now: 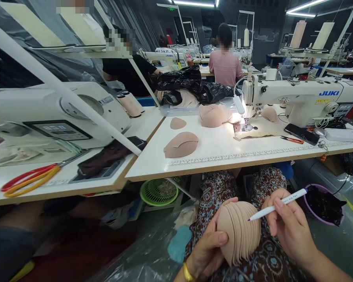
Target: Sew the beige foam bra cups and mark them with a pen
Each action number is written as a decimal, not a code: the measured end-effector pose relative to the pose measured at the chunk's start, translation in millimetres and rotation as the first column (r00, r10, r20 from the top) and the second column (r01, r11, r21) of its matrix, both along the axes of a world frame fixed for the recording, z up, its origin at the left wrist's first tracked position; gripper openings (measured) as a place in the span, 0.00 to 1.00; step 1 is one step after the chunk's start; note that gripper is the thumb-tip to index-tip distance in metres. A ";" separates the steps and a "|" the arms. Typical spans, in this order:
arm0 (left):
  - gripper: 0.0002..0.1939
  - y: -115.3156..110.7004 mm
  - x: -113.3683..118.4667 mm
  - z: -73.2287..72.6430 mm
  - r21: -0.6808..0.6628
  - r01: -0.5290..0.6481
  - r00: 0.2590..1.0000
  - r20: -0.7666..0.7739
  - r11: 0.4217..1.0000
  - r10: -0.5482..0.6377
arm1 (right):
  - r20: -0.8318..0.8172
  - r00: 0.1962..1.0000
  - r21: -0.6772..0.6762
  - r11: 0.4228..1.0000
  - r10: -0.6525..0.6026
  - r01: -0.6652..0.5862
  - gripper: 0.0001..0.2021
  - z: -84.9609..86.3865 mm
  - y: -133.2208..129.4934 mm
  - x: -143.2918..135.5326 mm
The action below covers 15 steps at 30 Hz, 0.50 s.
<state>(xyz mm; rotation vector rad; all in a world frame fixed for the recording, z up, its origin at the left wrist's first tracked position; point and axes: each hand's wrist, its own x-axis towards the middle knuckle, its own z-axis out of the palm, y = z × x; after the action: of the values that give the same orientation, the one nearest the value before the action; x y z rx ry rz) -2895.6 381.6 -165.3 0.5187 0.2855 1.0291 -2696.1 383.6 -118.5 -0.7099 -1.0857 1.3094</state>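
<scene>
My left hand (207, 244) is closed around a fanned stack of beige fabric pieces (241, 231), held above my lap with the thumb on its near face. In my right hand (291, 223) is a white marker pen (278, 204), pinched between thumb and fingers. The pen's purple tip is at the upper right part of the stack; whether it touches cannot be told. On the white table (217, 154) above lie a seamed beige cup piece (181, 145) and a small beige piece (178, 123). More beige pieces (213, 115) are heaped beside the lit sewing machine needle.
A sewing machine (294, 94) stands at the right, with a phone (301, 134) and orange snips (294, 140) in front. Large scissors (32, 180) lie at the left. Below are a green basket (159, 192) and a lined bin (323, 205). Two people sit beyond.
</scene>
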 end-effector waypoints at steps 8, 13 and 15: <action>0.33 1.0 1.2 2.9 0.037 0.024 0.999 0.031 0.999 -0.025 | 0.152 0.988 0.033 0.999 -0.002 -0.003 0.14 1.9 -2.7 -3.6; 0.33 0.7 0.6 2.3 0.063 0.022 1.000 0.019 0.998 -0.024 | 0.110 0.994 0.025 1.000 -0.007 0.004 0.14 3.0 -2.5 -4.4; 0.33 0.4 0.4 2.0 0.066 0.026 1.000 0.015 0.998 -0.027 | 0.132 0.991 0.016 1.000 -0.012 0.010 0.14 3.8 -2.0 -4.7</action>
<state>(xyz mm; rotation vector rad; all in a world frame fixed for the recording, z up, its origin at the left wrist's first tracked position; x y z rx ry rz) -2895.2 382.0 -163.3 0.5719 0.2308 1.0193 -2700.8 381.6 -114.7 -0.7987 -1.1950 1.2573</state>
